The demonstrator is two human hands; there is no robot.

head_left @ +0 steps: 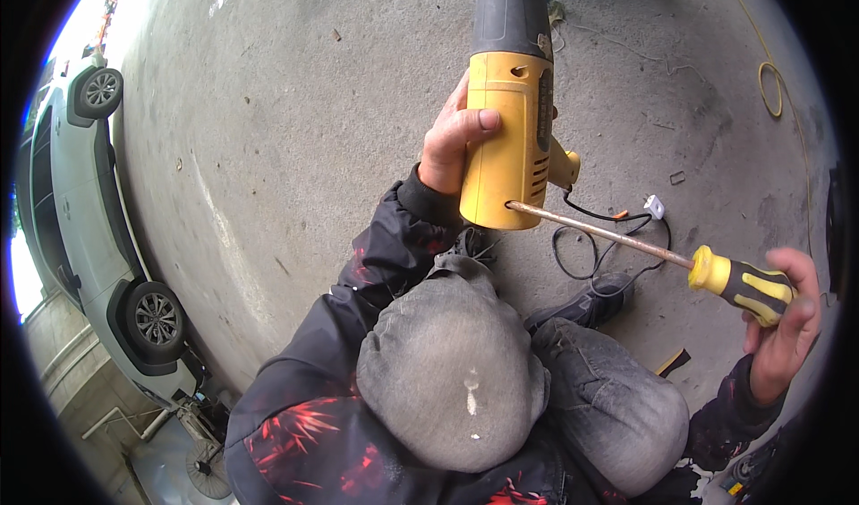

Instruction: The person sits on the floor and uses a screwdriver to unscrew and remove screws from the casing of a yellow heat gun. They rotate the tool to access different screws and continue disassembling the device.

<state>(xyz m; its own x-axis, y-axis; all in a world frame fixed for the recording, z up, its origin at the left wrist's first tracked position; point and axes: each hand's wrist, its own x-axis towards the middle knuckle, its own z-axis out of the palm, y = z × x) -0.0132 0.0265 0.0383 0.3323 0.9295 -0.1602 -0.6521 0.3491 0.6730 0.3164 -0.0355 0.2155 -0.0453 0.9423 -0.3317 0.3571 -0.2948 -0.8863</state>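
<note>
Lengthwise, the heat gun (503, 138) points toward the view's top

Your yellow heat gun (503, 152) is up in the air, dark grey nose pointing away from you, vents facing right. Your screwdriver (662, 254), yellow-and-black handle, kinda rusty shaft, slants leftward, tip at a hole near the gun's tail.

The top edge crops the yellow heat gun (503, 120), which hides the tip of the screwdriver (711, 271).
</note>
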